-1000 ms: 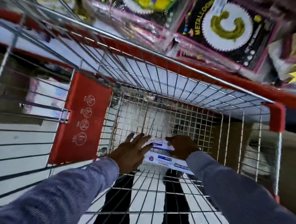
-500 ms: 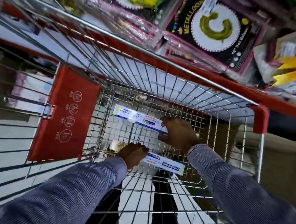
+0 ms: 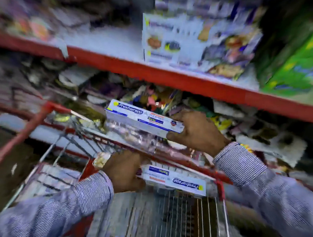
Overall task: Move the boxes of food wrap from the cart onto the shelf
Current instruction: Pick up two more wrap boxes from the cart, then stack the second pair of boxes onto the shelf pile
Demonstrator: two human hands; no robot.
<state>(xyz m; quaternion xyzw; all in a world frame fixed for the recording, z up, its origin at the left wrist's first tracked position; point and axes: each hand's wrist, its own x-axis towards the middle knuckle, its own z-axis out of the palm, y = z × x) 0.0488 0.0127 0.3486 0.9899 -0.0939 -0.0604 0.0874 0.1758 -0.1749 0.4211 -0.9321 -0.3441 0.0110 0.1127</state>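
Note:
My right hand (image 3: 197, 133) grips one end of a long white and blue food wrap box (image 3: 143, 118), held level above the cart's far rim in front of the lower shelf. My left hand (image 3: 125, 171) holds a second food wrap box (image 3: 174, 180) by its left end, lower down, just over the wire cart (image 3: 173, 220). Its label reads upside down. Stacked boxes of the same wrap (image 3: 189, 41) stand on the red-edged upper shelf (image 3: 173, 77). The whole view is blurred by motion.
The lower shelf (image 3: 114, 141) is crowded with plastic-wrapped party goods. A green pack (image 3: 298, 64) stands at the right of the upper shelf. Bare white shelf surface (image 3: 109, 40) lies left of the stacked boxes. The cart's red corner (image 3: 48, 106) sits at the left.
Both hands have lifted a box each out of the cart basket up to rim height. The view has swung up from the cart floor to the shelves.

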